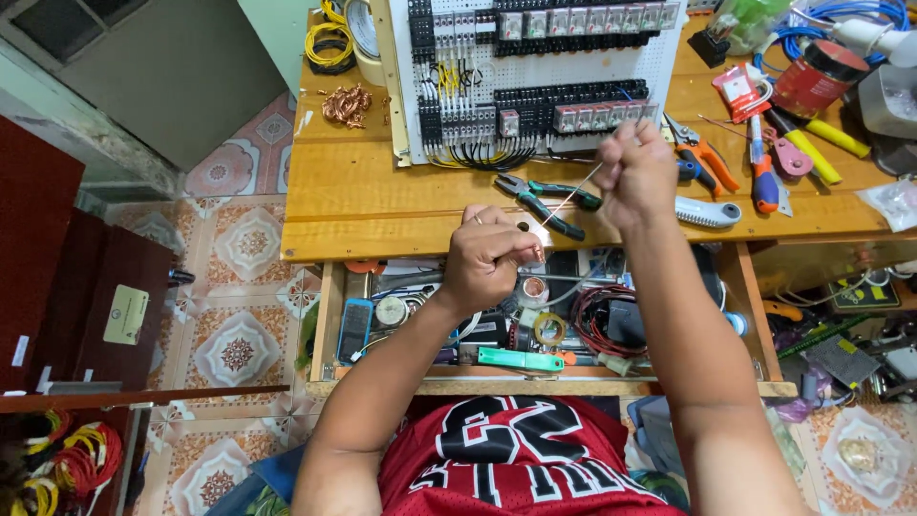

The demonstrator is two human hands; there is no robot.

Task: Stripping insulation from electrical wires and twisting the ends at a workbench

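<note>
My left hand is closed around the lower end of a thin pale wire, held over the front edge of the wooden workbench. My right hand pinches the upper end of the same wire, stretching it taut between both hands. Below the wire lie dark-handled pliers on the bench. Behind my hands stands a white perforated panel fitted with rows of relays, terminal blocks and black and yellow wiring.
An open drawer under the bench holds tape rolls, coiled wire and small tools. Cutters, screwdrivers, a red can and a white-handled tool lie at right. Copper scraps and yellow wire coils sit at left.
</note>
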